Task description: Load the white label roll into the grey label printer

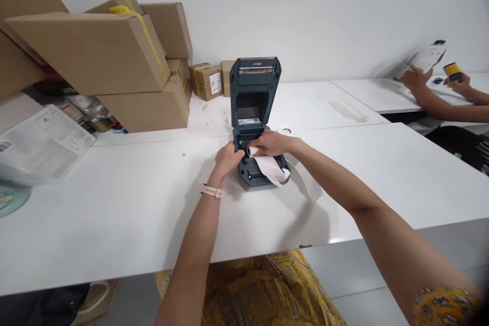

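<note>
A dark grey label printer [255, 94] stands on the white table with its lid tipped up and back. Inside its bay lies a small roll of white label paper [267, 167], whose loose end trails over the printer's front lip. My right hand [270, 142] is closed over the roll from above, fingers curled around it. At the printer's left side, my left hand [228, 158] grips the edge of the base, with the thumb at the rim of the bay. A pale pink band is on my left wrist.
Cardboard boxes [95, 53] are stacked at the left, with smaller boxes [206, 81] against the wall. A clear plastic-wrapped package [42, 145] lies at the far left. On the right, another person's hands [416, 79] hold a package and a yellow-and-blue object [453, 72].
</note>
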Available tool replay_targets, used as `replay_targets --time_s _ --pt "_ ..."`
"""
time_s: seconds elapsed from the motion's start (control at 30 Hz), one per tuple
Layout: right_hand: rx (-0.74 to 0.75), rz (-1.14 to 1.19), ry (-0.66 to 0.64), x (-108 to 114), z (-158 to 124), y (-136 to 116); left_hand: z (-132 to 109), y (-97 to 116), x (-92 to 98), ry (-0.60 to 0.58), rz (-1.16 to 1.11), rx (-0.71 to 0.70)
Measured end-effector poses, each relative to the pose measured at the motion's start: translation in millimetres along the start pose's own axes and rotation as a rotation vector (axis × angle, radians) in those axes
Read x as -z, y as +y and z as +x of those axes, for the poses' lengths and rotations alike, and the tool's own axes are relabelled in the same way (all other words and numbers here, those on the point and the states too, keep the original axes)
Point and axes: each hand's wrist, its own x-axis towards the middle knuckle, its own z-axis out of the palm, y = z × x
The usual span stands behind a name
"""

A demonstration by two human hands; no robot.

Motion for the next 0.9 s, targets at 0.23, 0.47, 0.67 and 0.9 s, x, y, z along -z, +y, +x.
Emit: replay_targets --time_s 0.23,0.47,0.67,0.9 --pt "0.009 -0.108 0.016 -11.5 -0.4 0.5 0.2 -1.0 -0.9 0.002 -0.020 0.001" --pt "-0.049 0.075 0.346 -25.3 -27.2 -21.1 0.2 -3.2 -2.1 0.007 -0.050 0.003" --pt "-0.101 0.166 0.327 -30.3 -36.6 -36.3 1.1 -4.4 -4.1 0.013 -0.075 0.003" --pt "-0.113 0.184 0.309 -35.3 -32.7 -43.4 1.8 -6.5 -4.7 0.015 -0.098 -0.005"
